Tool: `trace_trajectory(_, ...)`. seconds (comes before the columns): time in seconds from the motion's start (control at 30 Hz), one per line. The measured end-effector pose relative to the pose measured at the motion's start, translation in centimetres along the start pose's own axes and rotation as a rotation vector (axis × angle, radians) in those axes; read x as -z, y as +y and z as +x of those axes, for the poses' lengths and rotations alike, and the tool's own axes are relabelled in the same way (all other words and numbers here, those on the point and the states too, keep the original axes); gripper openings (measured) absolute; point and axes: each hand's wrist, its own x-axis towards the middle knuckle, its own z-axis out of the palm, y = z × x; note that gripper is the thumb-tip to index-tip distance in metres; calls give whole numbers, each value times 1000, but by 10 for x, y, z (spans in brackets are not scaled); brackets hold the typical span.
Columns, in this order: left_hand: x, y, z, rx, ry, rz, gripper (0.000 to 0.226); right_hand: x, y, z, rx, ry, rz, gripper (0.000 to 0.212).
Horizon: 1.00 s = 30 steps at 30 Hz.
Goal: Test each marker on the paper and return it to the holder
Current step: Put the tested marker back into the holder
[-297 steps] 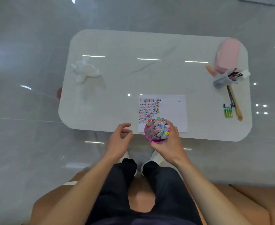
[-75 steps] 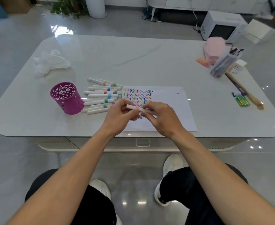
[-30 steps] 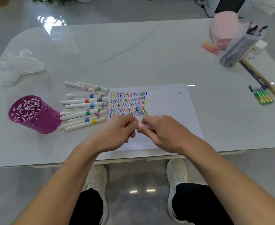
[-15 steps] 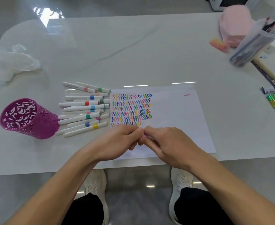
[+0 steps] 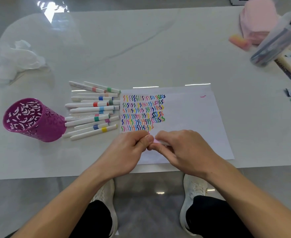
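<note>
Pink is all that shows of the marker (image 5: 157,141), a small band between two thumbs, low over the near edge of the paper (image 5: 189,117). The left hand (image 5: 127,152) pinches one end, thumb and curled fingers closed round it. The right hand (image 5: 184,152) wraps the white barrel at the other end. It looks like a cap being worked, though whether it is coming off or going on cannot be told.

As for progress, rows of squiggles (image 5: 141,114) in many colours fill the paper's left half, so plenty of testing is on record. The purple holder (image 5: 33,119), well to the left of the paper, shows no markers inside. The loose markers (image 5: 91,110) lie in a heap just beside the paper's left edge, between it and the holder. By that reckoning, nearly all the returning is left.

The held marker's long axis runs left to right, roughly along the paper's near edge. Which end carries the tip is hidden by the fingers.
</note>
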Motion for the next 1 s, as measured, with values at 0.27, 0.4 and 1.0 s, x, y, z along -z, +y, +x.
trace_trajectory(0.27,3,1,2,-28,24,50,33,1,4,2,51,38,-64,51)
trace_trajectory(0.4,2,3,3,-36,72,43,35,-2,2,6,70,111,-109,40)
trace_trajectory(1.0,-6,-3,5,-9,92,-28,42,-11,3,4,44,112,-186,39)
